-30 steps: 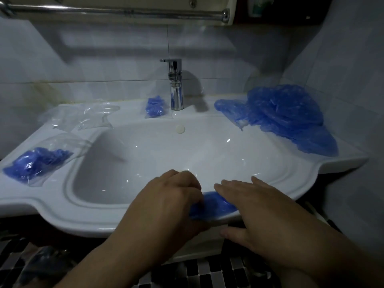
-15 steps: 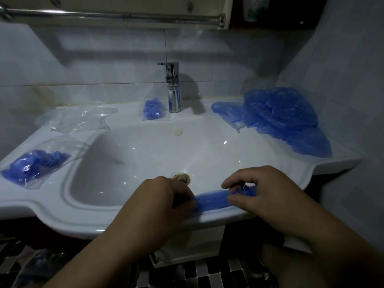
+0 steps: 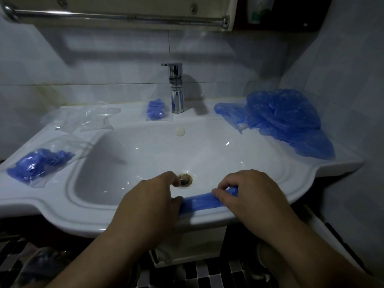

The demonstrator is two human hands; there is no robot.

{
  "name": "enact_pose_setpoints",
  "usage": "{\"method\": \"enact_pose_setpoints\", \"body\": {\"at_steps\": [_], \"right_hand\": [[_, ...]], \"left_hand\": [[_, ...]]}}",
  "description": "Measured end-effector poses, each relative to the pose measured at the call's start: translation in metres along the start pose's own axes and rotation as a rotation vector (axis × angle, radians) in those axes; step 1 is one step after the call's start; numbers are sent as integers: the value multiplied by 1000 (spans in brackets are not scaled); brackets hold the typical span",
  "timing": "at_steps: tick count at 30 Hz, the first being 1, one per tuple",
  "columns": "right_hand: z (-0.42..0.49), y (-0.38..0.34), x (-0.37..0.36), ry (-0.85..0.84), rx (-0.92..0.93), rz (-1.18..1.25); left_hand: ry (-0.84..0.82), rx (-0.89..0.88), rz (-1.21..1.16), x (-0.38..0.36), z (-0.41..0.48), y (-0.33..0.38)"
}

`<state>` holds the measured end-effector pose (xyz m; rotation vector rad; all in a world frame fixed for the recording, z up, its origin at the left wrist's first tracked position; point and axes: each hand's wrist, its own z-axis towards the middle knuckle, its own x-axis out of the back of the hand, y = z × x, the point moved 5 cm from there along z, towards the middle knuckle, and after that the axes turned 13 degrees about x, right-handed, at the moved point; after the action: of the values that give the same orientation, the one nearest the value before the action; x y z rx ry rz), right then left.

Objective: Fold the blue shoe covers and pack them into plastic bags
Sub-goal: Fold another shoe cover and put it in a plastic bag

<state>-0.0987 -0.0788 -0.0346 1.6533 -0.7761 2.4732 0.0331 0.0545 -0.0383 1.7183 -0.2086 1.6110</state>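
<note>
Blue plastic shoe cover [image 3: 199, 202], flattened to a narrow strip, pinched at its ends by left hand [image 3: 149, 206] and right hand [image 3: 249, 196] on the front rim of the white ceramic sink [image 3: 72, 213]. Folding is in hand; the next move likely calls for doubling the strip end to end. Heap of loose blue covers [image 3: 286, 119] at 2 o'clock; filled clear plastic bag [image 3: 39, 165] at 9 o'clock.

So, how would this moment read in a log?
left hand, right hand: pinching blue plastic shoe cover | on white ceramic sink rim
</note>
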Motion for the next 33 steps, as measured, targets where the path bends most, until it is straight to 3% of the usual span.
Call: {"method": "enact_pose_setpoints", "body": {"at_steps": [10,14,16,20,23,26,29,31,33], "right_hand": [[1,-1,2,-24,-40,23],[2,-3,1,-42,-39,27],[3,-3,0,-67,-44,27],[5,-4,-1,-98,-26,0],[3,-5,1,-44,29,-117],[0,-17,-2,35,204,-313],[-11,-46,-19,-168,416,-141],[-22,-52,-28,-371,366,-26],[-27,-48,-27,-466,319,-106]], "left_hand": [[28,-48,281,16,6,-31],[198,-222,22,27,0,-13],[118,-346,-39,22,-8,4],[-104,-475,125,-12,-24,12],[-154,-487,235,-22,-25,10],[-162,-507,253,-21,-25,12],[-161,-582,197,-24,-25,9],[-200,-576,196,-27,-23,7],[-215,-572,198,-28,-23,7]]}}
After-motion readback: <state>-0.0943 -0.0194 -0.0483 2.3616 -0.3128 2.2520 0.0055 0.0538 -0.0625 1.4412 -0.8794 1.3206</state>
